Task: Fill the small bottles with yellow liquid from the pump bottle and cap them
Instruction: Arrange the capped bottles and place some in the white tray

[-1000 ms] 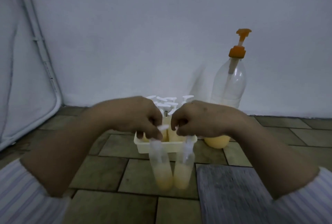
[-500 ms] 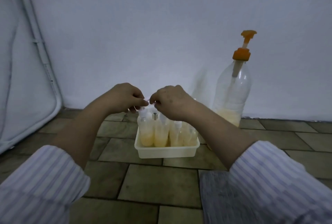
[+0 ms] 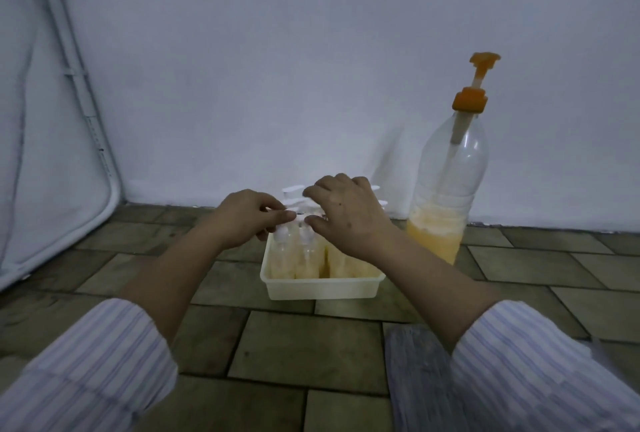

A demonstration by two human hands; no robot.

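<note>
White pump cap is pinched by left hand; right hand, fingers spread, is held over tray bottles.

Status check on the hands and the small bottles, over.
Left hand pinches a white pump cap; right hand open over small bottles in tray. Pump bottle stands clear, right.

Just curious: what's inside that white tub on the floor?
Small bottles of yellow liquid with white pump tops stand in the tub. The right hand covers the back ones.
</note>
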